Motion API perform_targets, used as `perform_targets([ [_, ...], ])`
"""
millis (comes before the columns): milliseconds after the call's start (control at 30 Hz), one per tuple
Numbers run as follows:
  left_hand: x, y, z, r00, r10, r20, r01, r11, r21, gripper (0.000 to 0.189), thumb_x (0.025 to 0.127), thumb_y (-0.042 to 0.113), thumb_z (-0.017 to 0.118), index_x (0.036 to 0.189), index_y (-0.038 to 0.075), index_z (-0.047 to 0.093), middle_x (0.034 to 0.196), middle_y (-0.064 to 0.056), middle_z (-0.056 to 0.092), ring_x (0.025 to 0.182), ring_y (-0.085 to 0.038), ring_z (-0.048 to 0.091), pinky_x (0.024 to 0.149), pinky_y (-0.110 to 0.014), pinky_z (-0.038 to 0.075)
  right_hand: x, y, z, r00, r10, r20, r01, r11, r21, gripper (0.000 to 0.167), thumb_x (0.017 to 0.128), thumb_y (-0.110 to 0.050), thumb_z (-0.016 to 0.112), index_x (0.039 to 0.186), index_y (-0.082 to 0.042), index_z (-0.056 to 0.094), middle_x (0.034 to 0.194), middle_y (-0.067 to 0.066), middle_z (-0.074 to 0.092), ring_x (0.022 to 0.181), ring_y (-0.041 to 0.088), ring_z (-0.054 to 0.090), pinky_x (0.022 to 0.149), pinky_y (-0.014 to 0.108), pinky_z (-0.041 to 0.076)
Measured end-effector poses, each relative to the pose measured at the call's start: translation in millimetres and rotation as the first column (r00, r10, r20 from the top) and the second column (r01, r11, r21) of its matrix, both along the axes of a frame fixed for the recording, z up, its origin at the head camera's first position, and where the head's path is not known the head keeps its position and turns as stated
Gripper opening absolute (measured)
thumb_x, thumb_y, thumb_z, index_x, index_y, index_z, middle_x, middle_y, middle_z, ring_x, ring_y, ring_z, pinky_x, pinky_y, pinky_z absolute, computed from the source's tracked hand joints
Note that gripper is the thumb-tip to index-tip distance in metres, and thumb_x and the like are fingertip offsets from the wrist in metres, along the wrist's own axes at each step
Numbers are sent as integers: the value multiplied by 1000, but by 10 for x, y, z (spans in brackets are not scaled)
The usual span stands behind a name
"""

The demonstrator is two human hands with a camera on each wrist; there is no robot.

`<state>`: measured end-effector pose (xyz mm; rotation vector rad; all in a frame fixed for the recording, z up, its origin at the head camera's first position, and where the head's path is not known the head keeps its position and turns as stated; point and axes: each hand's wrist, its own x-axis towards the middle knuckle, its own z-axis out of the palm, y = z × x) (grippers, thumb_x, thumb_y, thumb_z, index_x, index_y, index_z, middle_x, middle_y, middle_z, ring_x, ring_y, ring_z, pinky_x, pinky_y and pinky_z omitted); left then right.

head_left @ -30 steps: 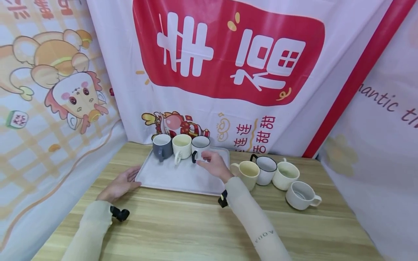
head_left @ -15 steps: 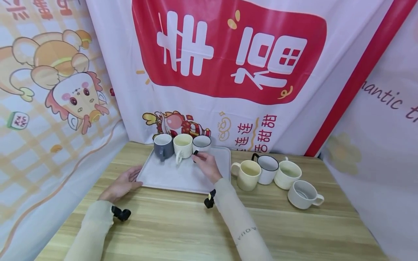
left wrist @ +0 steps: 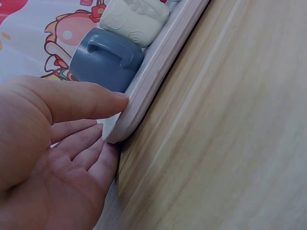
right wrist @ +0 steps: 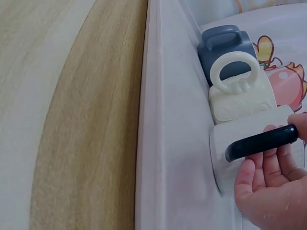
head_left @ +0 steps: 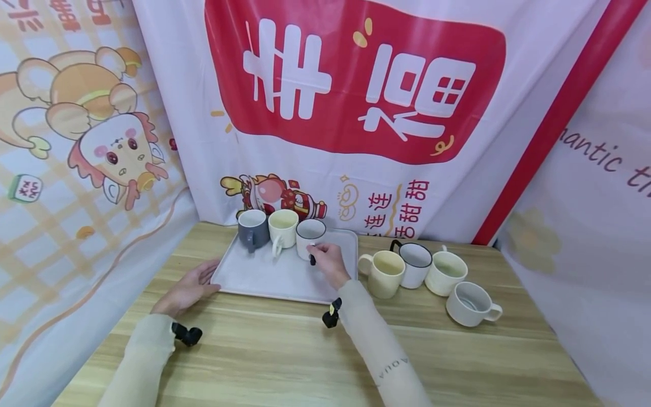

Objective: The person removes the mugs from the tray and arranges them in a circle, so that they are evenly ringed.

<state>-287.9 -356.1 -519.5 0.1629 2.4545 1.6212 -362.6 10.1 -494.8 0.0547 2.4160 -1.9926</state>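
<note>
My right hand point(head_left: 329, 263) pinches the black handle point(right wrist: 261, 143) of a white mug point(head_left: 306, 247) with a dark rim, on a pale grey tray point(head_left: 264, 278). In the right wrist view the thumb is at one end of the handle, the other fingers beneath it. The left hand point(head_left: 189, 287) lies at the tray's near left corner. Its thumb point(left wrist: 91, 99) touches the tray edge and its fairly straight fingers rest against the side. Left of the white mug stand an embossed cream mug point(head_left: 286, 229) and a dark blue-grey mug point(head_left: 258, 234), handles facing the near side.
Right of the tray on the wooden table point(head_left: 285, 350) stand a yellow mug point(head_left: 385, 277), a white mug with black rim point(head_left: 416, 271), a pale cream mug point(head_left: 443, 277) and a light grey mug point(head_left: 465, 308). A printed cloth point(head_left: 356, 192) hangs close behind the tray.
My right hand has taken hold of the white mug's handle. The handle has turned from the mug's left toward its near side, and the mug has shifted slightly nearer. The left hand stays put.
</note>
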Motion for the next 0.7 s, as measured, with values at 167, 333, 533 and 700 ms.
perform_targets([
  [167, 5, 4, 4, 1000, -5, -2, 5, 1000, -6, 84, 102, 1, 61, 167, -5, 8, 175, -29, 5, 162, -52, 8, 133, -63, 15, 107, 127, 101, 996, 76, 54, -70, 991, -114, 19, 94, -17, 72, 83, -2, 71, 71, -5, 62, 73, 13, 56, 69, 22, 46],
  [333, 10, 1, 16, 1000, -8, -3, 8, 1000, -14, 84, 101, 1, 62, 167, -6, 9, 175, -30, 5, 161, -53, 8, 133, -64, 15, 232, 260, 175, 984, 153, 96, -127, 964, -234, 12, 94, -5, 67, 85, 3, 70, 69, -2, 61, 70, 15, 58, 69, 23, 51],
  [533, 0, 1, 7, 1000, -4, 1, 4, 1000, -14, 85, 100, -1, 63, 166, -6, 9, 175, -29, 7, 162, -52, 9, 133, -63, 16, 388, 435, 222, 963, 252, 97, -227, 951, -212, 18, 98, -1, 62, 83, 8, 65, 66, 1, 59, 70, 17, 57, 70, 25, 52],
  [700, -17, 2, 3, 1000, -4, 2, 4, 1000, -7, 86, 99, -1, 64, 166, -6, 10, 175, -29, 7, 161, -52, 10, 133, -64, 16, 545, 598, 312, 951, 298, 80, -278, 940, -200, 18, 99, 0, 61, 88, 12, 65, 67, 0, 60, 70, 15, 58, 73, 25, 53],
])
